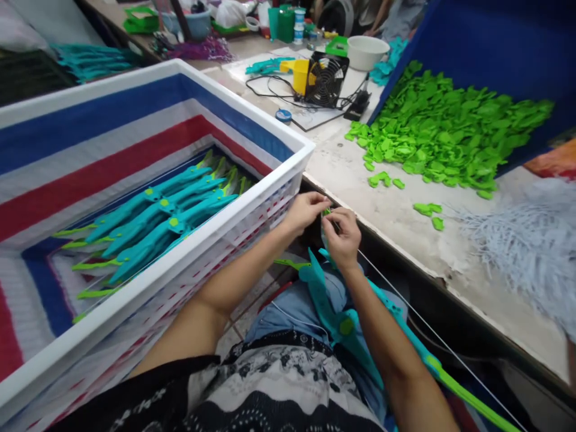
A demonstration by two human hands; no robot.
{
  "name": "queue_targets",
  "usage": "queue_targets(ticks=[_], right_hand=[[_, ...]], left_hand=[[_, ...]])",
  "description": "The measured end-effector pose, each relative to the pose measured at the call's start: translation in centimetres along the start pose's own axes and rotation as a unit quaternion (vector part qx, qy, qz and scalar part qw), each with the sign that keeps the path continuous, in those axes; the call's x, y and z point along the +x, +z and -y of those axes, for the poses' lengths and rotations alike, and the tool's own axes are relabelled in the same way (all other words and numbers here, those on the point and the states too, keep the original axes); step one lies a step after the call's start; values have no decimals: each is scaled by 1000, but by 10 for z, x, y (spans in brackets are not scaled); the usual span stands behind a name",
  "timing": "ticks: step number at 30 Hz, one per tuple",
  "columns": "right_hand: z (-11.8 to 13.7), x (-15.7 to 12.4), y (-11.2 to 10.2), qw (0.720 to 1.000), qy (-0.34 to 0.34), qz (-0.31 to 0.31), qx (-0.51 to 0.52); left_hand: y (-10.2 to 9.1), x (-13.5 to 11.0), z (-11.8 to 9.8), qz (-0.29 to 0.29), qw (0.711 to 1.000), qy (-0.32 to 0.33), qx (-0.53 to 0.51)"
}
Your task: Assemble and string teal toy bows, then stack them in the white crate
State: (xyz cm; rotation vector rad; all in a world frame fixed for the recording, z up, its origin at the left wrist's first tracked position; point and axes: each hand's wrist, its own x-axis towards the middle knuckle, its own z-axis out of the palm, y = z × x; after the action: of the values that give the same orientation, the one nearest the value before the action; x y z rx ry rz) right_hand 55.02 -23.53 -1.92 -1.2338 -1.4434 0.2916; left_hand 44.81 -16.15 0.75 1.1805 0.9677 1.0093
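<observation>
Grip: left hand (306, 212) and right hand (342, 239) both pinched at green bit (326, 212), half hidden | Teal piece (320, 294): near, on lap (281, 318), between left crate (270, 182) and right table (396, 225) | Care: I think hands should work close together, pulling nothing.

Workshop with worn bench (396, 234), heaped green parts (450, 132)

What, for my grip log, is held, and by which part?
Left hand and right hand appear to pinch a small green plastic-looking piece; which part is hidden.
</observation>
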Motion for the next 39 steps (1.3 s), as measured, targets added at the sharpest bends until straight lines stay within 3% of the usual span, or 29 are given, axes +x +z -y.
queue_targets(ticks=[3, 7, 10, 14, 20, 23, 27, 34, 39], right_hand=[[-13, -1, 10, 997, 63, -19, 33], [-20, 11, 14, 990, 105, -63, 63], [-18, 18, 14, 987, 116, -77, 82], [-18, 24, 11, 992, 96, -52, 65], [-18, 27, 1, 996, 53, 49, 59], [-16, 25, -1, 998, 41, 36, 36], [-15, 28, -7, 999, 13, 38, 1], [-15, 36, -22, 996, -7, 77, -45], [-17, 33, -24, 997, 43, 65, -13]], left_hand=[[-7, -4, -7, -36, 994, 70, 80], [-6, -9, -5, -15, 997, -34, -60], [-4, -9, 1, 31, 987, -93, -124], [-6, -9, 4, 68, 984, -109, -121], [1, -12, 4, 11, 984, -107, -145], [6, -11, 4, -13, 982, -103, -158], [6, -10, 3, -4, 982, -112, -151], [3, -19, 3, 63, 998, -13, -16], [6, -23, 6, 5, 998, 21, 66]])
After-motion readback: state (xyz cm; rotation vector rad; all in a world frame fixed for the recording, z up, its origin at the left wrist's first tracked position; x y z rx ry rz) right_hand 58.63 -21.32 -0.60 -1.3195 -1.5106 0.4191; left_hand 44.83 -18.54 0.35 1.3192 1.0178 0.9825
